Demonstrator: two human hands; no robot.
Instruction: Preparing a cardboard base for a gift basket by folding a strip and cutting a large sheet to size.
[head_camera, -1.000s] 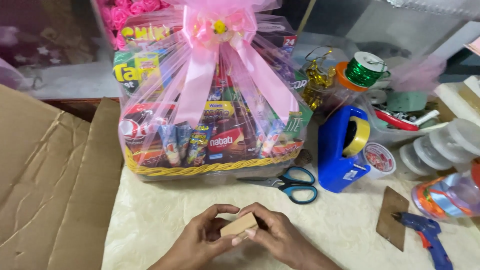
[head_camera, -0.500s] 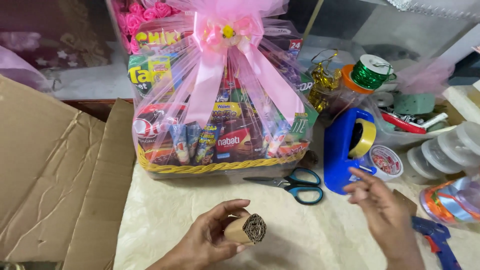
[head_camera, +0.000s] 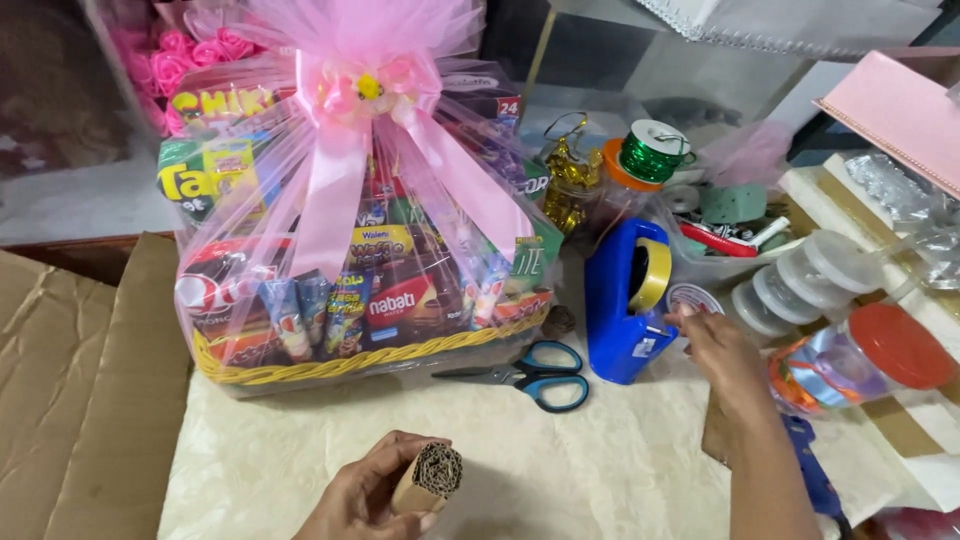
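A rolled strip of corrugated cardboard (head_camera: 428, 478) is held in the left hand (head_camera: 372, 496) at the 6 o'clock edge of the view, over the cream table cover (head_camera: 600, 460). The fingers are curled tight around the roll, thumb along its side; the spiral end faces up and to the right.

The right hand (head_camera: 722, 350) is extended at about 4 o'clock, fingers slightly apart and loosely bent, nothing gripped. The fingertips (head_camera: 680, 318) are seen just beside the blue tape dispenser (head_camera: 622, 310) and at the edge of a small round tape roll (head_camera: 694, 299); whether contact is made cannot be told.

Blue-handled scissors (head_camera: 530, 374) are lying closed between the two hands, just below the wrapped snack hamper (head_camera: 350, 250) with its pink bow, at 11 o'clock. A blue glue gun (head_camera: 812, 478) is partly hidden under the right forearm. Flattened brown cardboard (head_camera: 70, 400) is noted at 8 o'clock.
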